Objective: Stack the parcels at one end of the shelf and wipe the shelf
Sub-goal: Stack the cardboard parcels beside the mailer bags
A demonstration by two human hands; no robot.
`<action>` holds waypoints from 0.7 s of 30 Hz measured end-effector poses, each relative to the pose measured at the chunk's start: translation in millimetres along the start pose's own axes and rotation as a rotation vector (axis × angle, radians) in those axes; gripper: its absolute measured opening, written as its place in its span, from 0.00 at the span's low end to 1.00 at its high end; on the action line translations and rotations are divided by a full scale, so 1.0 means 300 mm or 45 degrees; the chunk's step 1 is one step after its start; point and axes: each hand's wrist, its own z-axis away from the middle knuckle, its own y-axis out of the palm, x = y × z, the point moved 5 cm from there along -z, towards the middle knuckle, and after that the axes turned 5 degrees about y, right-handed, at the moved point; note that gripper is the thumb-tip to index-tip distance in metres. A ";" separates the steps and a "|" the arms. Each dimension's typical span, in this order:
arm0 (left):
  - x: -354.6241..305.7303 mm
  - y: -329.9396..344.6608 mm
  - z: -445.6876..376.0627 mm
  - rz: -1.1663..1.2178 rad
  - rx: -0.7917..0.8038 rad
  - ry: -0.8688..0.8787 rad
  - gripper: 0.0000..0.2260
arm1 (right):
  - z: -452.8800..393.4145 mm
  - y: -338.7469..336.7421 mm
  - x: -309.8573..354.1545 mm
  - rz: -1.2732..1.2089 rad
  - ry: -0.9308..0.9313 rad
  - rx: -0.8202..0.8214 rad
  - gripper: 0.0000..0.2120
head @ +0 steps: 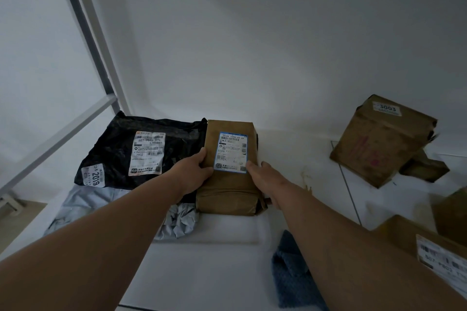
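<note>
Gripping a brown paper parcel point(228, 166) from both sides, the left hand point(194, 171) and right hand point(269, 182) press its crinkled edges. It sits at the white shelf's point(202, 272) left end, beside a glossy black bag point(141, 151), over a grey one point(83, 207). A fuzzy blue cloth point(290, 275) lies nearby.

A parcel storage or mailroom space is indicated. A white shelf point(217, 267) set against a bare white wall is framed at the left by a grey metal upright point(83, 23). Courier parcels are spread across it: a black poly mailer point(113, 149) at far left, a brown paper parcel point(228, 184) beside it, and a cardboard box point(379, 139) at far right. Printed shipping labels with barcodes and pickup numbers ("2019", "3003") are seen on them.
</note>
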 end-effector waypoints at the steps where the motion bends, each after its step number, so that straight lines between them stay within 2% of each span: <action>1: 0.002 0.002 -0.002 -0.002 0.007 -0.002 0.31 | 0.004 0.002 0.000 0.009 0.006 0.022 0.37; 8: -0.006 0.010 0.001 -0.100 0.008 0.007 0.30 | 0.061 -0.020 -0.012 0.037 -0.023 0.096 0.31; 15: -0.002 -0.004 0.008 -0.212 0.051 0.001 0.30 | 0.105 -0.011 -0.044 0.072 0.071 0.181 0.32; 21: -0.007 0.018 0.024 -0.180 0.089 -0.002 0.30 | 0.124 -0.042 -0.064 0.068 0.133 0.194 0.33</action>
